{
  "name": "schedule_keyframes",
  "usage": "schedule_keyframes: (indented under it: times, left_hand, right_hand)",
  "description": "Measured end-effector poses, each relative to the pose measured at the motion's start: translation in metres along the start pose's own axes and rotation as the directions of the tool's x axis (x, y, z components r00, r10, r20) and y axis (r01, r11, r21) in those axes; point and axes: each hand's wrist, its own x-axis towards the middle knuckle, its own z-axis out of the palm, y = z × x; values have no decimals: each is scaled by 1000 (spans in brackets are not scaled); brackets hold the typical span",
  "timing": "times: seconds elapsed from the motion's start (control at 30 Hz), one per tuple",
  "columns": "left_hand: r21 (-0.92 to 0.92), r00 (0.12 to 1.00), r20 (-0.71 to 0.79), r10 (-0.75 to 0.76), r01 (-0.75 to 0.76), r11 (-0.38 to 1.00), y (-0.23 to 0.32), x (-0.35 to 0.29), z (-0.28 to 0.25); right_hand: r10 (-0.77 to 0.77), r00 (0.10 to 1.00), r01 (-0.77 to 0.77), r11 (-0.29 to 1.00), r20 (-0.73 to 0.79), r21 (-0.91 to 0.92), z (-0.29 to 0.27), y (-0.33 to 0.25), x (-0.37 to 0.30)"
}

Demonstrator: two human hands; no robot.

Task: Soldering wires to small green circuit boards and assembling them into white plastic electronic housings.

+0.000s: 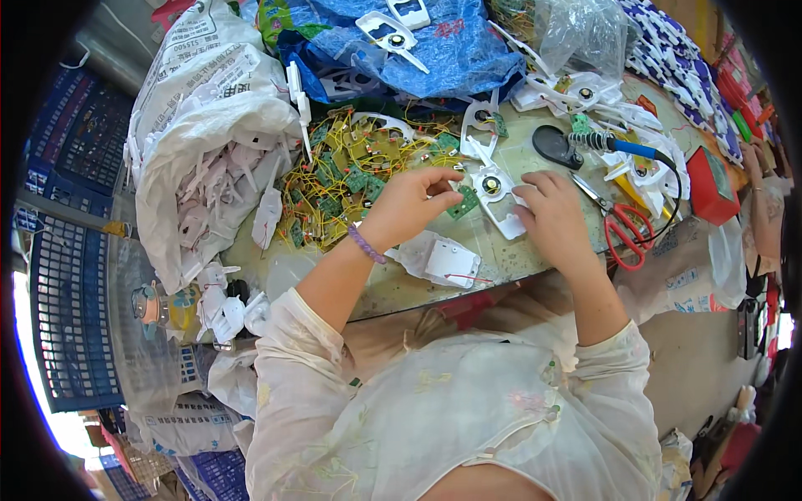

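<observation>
My left hand (pixel 413 204), a purple band round its wrist, has thumb and fingers curled together at the edge of a small green circuit board (pixel 462 203). Close by, a white plastic housing (pixel 501 199) with a round metal-and-black part in its middle lies on the table. My right hand (pixel 553 215) holds that housing by its right side, fingers bent over the edge. Nearer to me is a white boxy plastic piece (pixel 451 262) with a thin red wire. Another white housing (pixel 480 125) lies beyond the one under my hands.
A heap of green boards with yellow wires (pixel 351 167) spreads leftward, beside a white sack (pixel 213 159) of white parts. A blue bag (pixel 451 58) stands behind. To the right are a soldering iron (pixel 631 149), red-handled scissors (pixel 626 234), a black round dish (pixel 553 146) and a red box (pixel 710 185).
</observation>
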Motion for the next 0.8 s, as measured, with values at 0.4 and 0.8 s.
schedule_keyframes:
  times: [0.4, 0.8]
  left_hand:
    - [-59, 998, 36, 44, -42, 997, 6, 1, -4]
    - [355, 875, 297, 381, -472, 807, 28, 7, 12]
  right_hand:
    - [-2, 1000, 1, 988, 5, 152, -3, -2, -17]
    - [-50, 997, 60, 984, -65, 167, 2, -2, 7]
